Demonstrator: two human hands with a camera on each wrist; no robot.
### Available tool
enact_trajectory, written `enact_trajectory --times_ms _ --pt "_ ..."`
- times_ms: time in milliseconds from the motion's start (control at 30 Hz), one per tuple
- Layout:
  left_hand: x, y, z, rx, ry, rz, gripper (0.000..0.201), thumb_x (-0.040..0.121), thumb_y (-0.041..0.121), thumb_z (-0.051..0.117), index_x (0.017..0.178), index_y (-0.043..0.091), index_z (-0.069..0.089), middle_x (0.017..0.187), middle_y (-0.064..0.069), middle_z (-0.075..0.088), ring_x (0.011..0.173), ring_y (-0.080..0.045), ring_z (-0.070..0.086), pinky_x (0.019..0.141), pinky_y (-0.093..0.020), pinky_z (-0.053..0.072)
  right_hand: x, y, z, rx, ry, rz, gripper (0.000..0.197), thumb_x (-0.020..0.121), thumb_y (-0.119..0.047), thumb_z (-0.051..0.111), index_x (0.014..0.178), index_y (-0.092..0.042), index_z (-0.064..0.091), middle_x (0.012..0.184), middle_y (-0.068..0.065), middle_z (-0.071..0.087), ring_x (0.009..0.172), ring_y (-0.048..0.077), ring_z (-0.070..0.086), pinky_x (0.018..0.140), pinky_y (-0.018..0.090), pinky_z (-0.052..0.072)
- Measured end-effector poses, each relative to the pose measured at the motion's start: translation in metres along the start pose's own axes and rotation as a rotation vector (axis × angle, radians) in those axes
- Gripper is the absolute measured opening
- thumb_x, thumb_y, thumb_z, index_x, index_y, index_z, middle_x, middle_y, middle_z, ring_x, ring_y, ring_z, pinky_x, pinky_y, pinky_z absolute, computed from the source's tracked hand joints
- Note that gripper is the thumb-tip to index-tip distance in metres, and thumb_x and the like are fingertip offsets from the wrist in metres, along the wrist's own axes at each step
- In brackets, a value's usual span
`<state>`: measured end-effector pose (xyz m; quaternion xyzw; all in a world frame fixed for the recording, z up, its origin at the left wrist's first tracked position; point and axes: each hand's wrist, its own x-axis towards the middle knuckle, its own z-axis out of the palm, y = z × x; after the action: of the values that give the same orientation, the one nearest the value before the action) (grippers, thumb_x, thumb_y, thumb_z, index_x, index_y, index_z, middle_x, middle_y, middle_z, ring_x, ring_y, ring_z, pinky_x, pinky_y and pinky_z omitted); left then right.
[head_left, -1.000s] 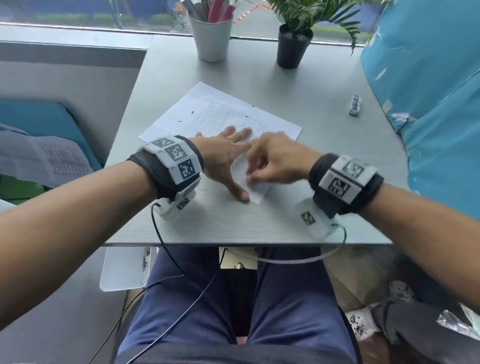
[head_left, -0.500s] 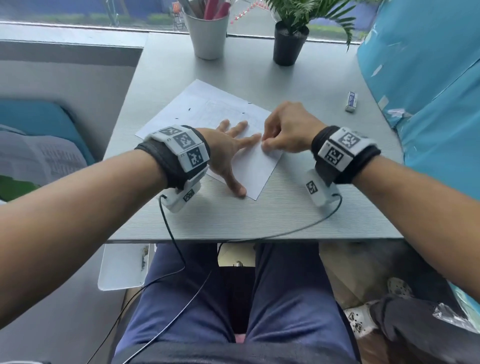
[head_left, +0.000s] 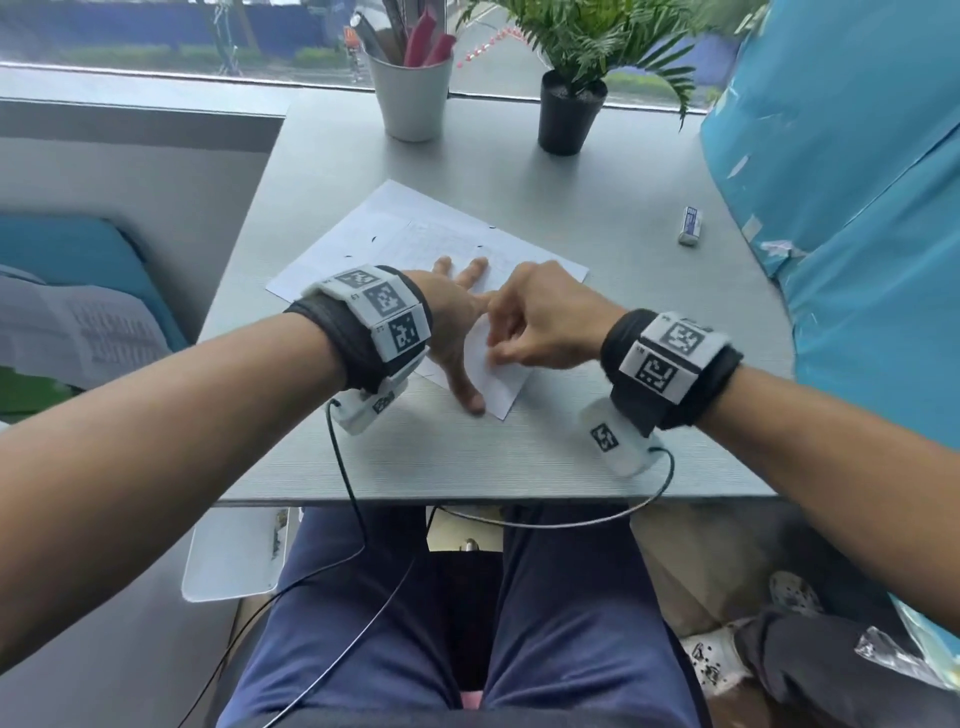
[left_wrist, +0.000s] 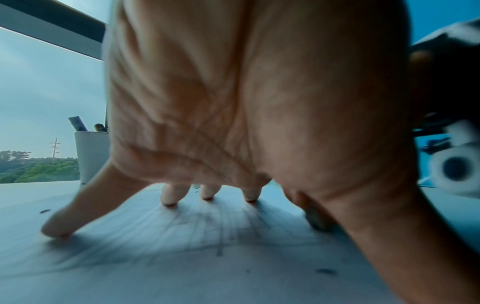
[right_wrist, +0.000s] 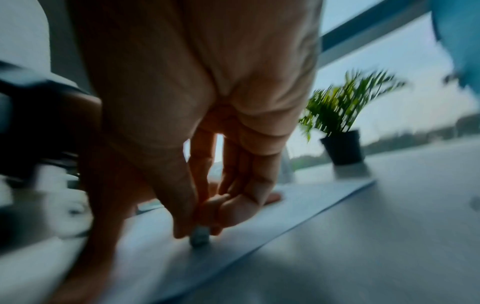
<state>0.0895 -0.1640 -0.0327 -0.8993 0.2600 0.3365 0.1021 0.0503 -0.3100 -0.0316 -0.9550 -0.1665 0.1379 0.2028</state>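
We see our right hand (right_wrist: 182, 98), its fingers (right_wrist: 179, 205) curled down and pinching a small pale block (right_wrist: 199, 238), too blurred to name, whose lower end touches a sheet of paper (right_wrist: 161, 267). The sheet lies flat on the bench (right_wrist: 376, 246), its right edge running off toward two o'clock. At two o'clock from the hand, well apart, a potted plant (right_wrist: 341, 147) stands upright on the bench.

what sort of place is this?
Probably an office or study spot beside a window: grey desk, white cup of pens, potted plant, and a sheet of paper being worked on.
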Motion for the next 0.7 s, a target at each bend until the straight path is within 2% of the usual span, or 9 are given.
enact_trajectory --times_ms 67,133,200,333,400,500,567,633,700 --pt "0.001 0.001 -0.001 -0.006 -0.007 -0.006 0.151 0.046 0.074 0.084 0.15 0.048 -0.022 0.158 0.003 -0.038 0.147 -0.036 -0.026 0.115 -0.072 0.01 0.006 0.01 -0.008 0.028 -0.001 0.036 0.004 0.073 -0.019 0.078 0.07 -0.021 0.076 0.065 -0.007 0.068 0.06 0.003 0.06 0.057 0.02 0.048" --pt "0.003 0.0 -0.001 -0.022 -0.001 -0.012 0.152 0.044 0.072 0.086 0.147 0.052 -0.025 0.158 0.006 -0.037 0.148 -0.035 -0.027 0.114 -0.073 0.012 0.018 0.031 -0.026 0.083 0.121 0.166 0.004 0.071 -0.02 0.08 0.071 -0.019 0.076 0.061 -0.008 0.066 0.051 -0.001 0.056 0.056 0.019 0.044" --pt "0.004 -0.001 0.001 -0.033 0.0 -0.008 0.153 0.043 0.071 0.087 0.146 0.054 -0.025 0.158 0.007 -0.037 0.147 -0.034 -0.028 0.113 -0.074 0.013 0.023 0.039 -0.03 0.093 0.195 0.223 0.006 0.07 -0.019 0.081 0.073 -0.017 0.076 0.059 -0.008 0.065 0.049 -0.003 0.056 0.054 0.017 0.043" --pt "0.005 -0.001 0.0 -0.01 -0.009 0.005 0.151 0.043 0.076 0.083 0.15 0.049 -0.021 0.157 0.003 -0.039 0.146 -0.038 -0.028 0.114 -0.074 0.01 0.005 0.001 0.0 0.055 0.014 0.081 0.012 0.071 -0.019 0.08 0.064 -0.024 0.072 0.062 -0.012 0.064 0.058 -0.001 0.057 0.052 0.012 0.04" --pt "0.007 -0.003 0.001 -0.007 -0.005 0.014 0.152 0.041 0.077 0.083 0.151 0.049 -0.019 0.157 0.001 -0.04 0.146 -0.039 -0.028 0.114 -0.074 0.01 0.005 0.004 -0.003 0.062 -0.041 0.072 0.014 0.07 -0.021 0.081 0.062 -0.026 0.071 0.061 -0.013 0.066 0.058 -0.002 0.059 0.053 0.014 0.043" --pt "0.007 -0.004 0.002 -0.019 0.011 0.019 0.155 0.039 0.074 0.085 0.147 0.053 -0.024 0.158 0.004 -0.037 0.147 -0.037 -0.028 0.112 -0.075 0.013 0.022 0.034 -0.032 0.079 0.117 0.234 0.006 0.07 -0.021 0.081 0.07 -0.02 0.075 0.063 -0.007 0.068 0.055 0.001 0.057 0.057 0.02 0.044" --pt "0.004 -0.003 0.002 -0.022 0.017 0.014 0.155 0.04 0.073 0.086 0.146 0.054 -0.026 0.158 0.005 -0.037 0.147 -0.036 -0.028 0.112 -0.075 0.013 0.025 0.039 -0.037 0.033 0.196 0.258 0.007 0.071 -0.019 0.08 0.077 -0.015 0.078 0.068 -0.002 0.07 0.059 0.004 0.058 0.057 0.02 0.049" --pt "0.009 -0.005 0.003 -0.028 0.015 0.014 0.155 0.039 0.074 0.086 0.148 0.052 -0.022 0.158 0.005 -0.038 0.146 -0.037 -0.029 0.111 -0.077 0.01 0.016 0.02 -0.021 0.029 0.153 0.181 0.003 0.072 -0.017 0.079 0.074 -0.016 0.077 0.068 -0.003 0.068 0.06 0.005 0.058 0.053 0.015 0.044" --pt "0.016 -0.006 0.004 -0.009 -0.003 0.04 0.155 0.031 0.083 0.081 0.15 0.052 -0.013 0.158 0.002 -0.038 0.143 -0.04 -0.033 0.11 -0.079 0.004 0.002 -0.003 0.002 0.068 0.051 0.104 0.008 0.072 -0.018 0.079 0.067 -0.022 0.074 0.064 -0.01 0.065 0.058 0.0 0.058 0.053 0.012 0.042"
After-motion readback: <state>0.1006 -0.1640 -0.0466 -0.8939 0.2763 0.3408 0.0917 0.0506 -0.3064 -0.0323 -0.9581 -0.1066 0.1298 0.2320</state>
